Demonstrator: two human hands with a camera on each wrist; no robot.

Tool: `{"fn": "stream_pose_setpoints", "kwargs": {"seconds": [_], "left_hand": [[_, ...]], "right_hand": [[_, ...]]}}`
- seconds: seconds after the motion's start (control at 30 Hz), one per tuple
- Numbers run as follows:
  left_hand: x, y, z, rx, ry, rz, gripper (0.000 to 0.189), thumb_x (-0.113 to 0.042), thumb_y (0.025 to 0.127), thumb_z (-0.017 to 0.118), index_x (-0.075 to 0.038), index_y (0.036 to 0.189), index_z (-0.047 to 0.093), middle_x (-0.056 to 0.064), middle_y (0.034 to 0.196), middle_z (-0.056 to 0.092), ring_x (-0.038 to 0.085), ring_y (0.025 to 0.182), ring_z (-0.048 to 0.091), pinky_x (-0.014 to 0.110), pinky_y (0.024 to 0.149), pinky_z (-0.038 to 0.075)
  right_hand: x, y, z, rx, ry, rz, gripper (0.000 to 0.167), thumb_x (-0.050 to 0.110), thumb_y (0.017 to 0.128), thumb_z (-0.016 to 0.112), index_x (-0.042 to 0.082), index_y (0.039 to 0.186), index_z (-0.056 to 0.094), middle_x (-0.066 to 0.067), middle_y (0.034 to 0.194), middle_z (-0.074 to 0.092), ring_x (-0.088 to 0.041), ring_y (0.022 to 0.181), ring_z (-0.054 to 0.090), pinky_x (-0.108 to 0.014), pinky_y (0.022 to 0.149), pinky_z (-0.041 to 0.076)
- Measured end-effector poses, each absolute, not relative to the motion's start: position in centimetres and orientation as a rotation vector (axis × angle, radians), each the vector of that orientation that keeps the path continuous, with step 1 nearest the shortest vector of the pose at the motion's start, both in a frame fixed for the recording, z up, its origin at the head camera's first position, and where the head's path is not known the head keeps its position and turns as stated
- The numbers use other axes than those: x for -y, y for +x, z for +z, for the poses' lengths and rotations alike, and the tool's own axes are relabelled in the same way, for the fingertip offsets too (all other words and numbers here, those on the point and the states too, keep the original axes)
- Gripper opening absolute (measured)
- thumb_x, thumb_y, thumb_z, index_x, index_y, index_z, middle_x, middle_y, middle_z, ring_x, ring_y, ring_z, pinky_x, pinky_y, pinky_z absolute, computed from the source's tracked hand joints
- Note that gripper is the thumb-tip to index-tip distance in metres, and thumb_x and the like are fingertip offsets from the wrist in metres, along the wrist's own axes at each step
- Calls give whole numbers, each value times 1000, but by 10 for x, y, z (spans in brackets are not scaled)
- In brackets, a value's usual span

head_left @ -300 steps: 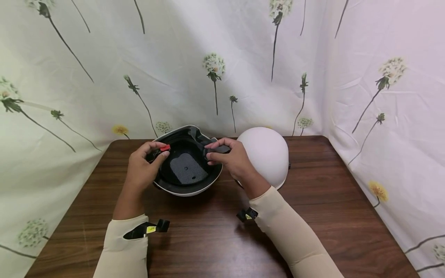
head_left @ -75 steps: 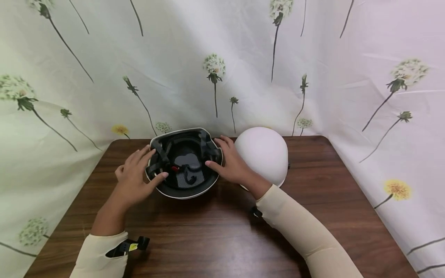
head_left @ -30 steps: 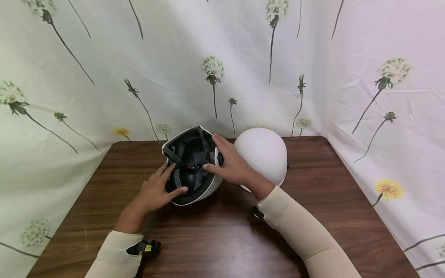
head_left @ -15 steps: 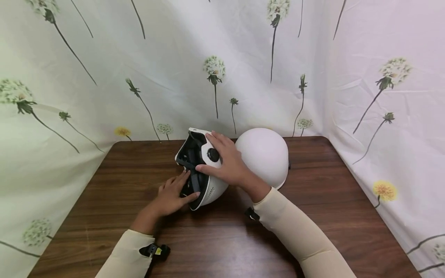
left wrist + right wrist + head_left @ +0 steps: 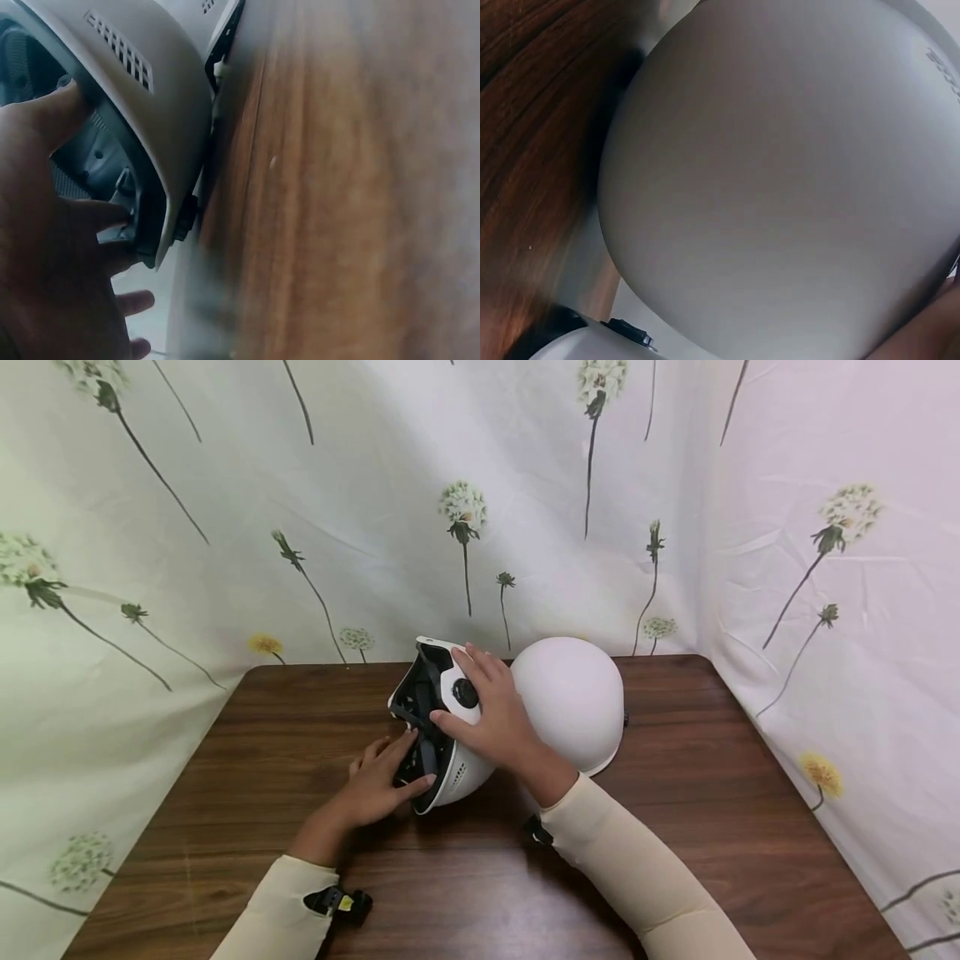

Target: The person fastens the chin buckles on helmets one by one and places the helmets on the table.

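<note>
A white helmet (image 5: 465, 781) with a black lining is tilted over the table, its opening facing left. My right hand (image 5: 495, 718) grips its right side, thumb on the inner edge and fingers over the outer shell beside a round black knob (image 5: 465, 693). My left hand (image 5: 375, 789) touches the near left of the opening with fingers spread. In the left wrist view, the left thumb and two fingers of the left hand (image 5: 52, 255) rest against the lining, while other fingers stand free of the helmet (image 5: 169, 97). The helmet's shell (image 5: 780, 172) fills most of the right wrist view.
A second white helmet (image 5: 570, 702) sits dome up just right of the first, close to my right hand. Both are on the brown wooden table (image 5: 465, 893). A white flowered cloth (image 5: 360, 518) hangs behind and at the sides.
Ten seconds ago my fingers held a red buckle piece and a dark strap. The helmet has since turned from opening up to opening left and shifted right, with both hands following it.
</note>
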State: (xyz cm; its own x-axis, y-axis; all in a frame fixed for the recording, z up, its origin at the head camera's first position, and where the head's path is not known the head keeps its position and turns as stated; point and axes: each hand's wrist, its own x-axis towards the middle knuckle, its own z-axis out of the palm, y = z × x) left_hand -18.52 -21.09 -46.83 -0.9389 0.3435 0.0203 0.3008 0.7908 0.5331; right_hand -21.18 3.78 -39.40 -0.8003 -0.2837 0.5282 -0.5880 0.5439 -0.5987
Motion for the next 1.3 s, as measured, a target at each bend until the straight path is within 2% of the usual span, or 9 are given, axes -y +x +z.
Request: {"fn": "stream_pose_setpoints", "kwargs": {"seconds": [0.2, 0.3, 0.4, 0.57, 0.8, 0.9, 1.03, 1.17, 1.3], "left_hand": [[219, -190, -464, -2958, 529, 909, 82, -54, 99, 67, -12, 163, 39, 19, 161, 46, 52, 152, 21, 74, 107, 16], [222, -192, -454, -3064, 537, 1017, 70, -45, 98, 73, -5, 153, 53, 21, 150, 57, 50, 145, 36, 72, 107, 24], [224, -193, -440, -3139, 534, 1192, 62, -35, 98, 76, 0, 146, 58, 23, 142, 62, 47, 137, 49, 68, 109, 33], [221, -196, -411, -3097, 584, 1373, 69, -34, 102, 71, -7, 159, 43, 22, 157, 46, 44, 141, 46, 66, 111, 37], [195, -205, -377, -3032, 765, 1392, 83, -47, 103, 65, -17, 168, 24, 15, 173, 20, 40, 158, 22, 75, 118, 20], [182, -210, -365, -3007, 778, 1354, 92, -55, 100, 64, -18, 170, 17, 13, 175, 14, 37, 160, 15, 74, 119, 18], [171, -220, -353, -2955, 763, 1334, 95, -54, 100, 64, -15, 170, 15, 12, 176, 11, 35, 161, 14, 67, 122, 22], [166, -227, -351, -2876, 737, 1323, 94, -48, 99, 65, -13, 170, 14, 14, 175, 12, 37, 159, 18, 67, 122, 22], [164, -231, -353, -2789, 740, 1413, 96, -45, 98, 68, -11, 169, 14, 17, 170, 20, 37, 152, 31, 66, 120, 29]], "right_hand": [[-38, -211, -396, 2376, 713, 1157, 86, 55, 87, 71, 26, 162, 43, -6, 168, 38, -33, 153, 32, -62, 116, 36], [-40, -211, -397, 2357, 712, 1189, 85, 54, 87, 72, 24, 162, 44, -8, 167, 39, -31, 153, 33, -60, 117, 35], [-42, -212, -396, 2341, 708, 1215, 85, 52, 87, 74, 23, 161, 45, -8, 167, 39, -29, 152, 33, -57, 118, 34], [-43, -212, -395, 2346, 719, 1222, 86, 52, 87, 75, 23, 162, 44, -8, 168, 38, -29, 153, 32, -58, 119, 34], [-44, -212, -393, 2362, 723, 1216, 87, 54, 88, 73, 23, 163, 43, -10, 169, 36, -33, 153, 31, -60, 119, 33], [-46, -212, -394, 2360, 722, 1215, 86, 53, 88, 73, 22, 162, 43, -11, 168, 37, -33, 153, 32, -60, 118, 34], [-46, -212, -393, 2347, 728, 1207, 86, 53, 87, 73, 21, 162, 45, -12, 167, 38, -35, 152, 33, -59, 119, 34], [-45, -211, -393, 2358, 739, 1198, 86, 54, 88, 72, 21, 162, 44, -12, 168, 37, -36, 153, 32, -59, 119, 33], [-45, -211, -393, 2375, 741, 1196, 87, 57, 88, 70, 23, 163, 42, -11, 169, 35, -37, 154, 30, -62, 118, 34]]}}
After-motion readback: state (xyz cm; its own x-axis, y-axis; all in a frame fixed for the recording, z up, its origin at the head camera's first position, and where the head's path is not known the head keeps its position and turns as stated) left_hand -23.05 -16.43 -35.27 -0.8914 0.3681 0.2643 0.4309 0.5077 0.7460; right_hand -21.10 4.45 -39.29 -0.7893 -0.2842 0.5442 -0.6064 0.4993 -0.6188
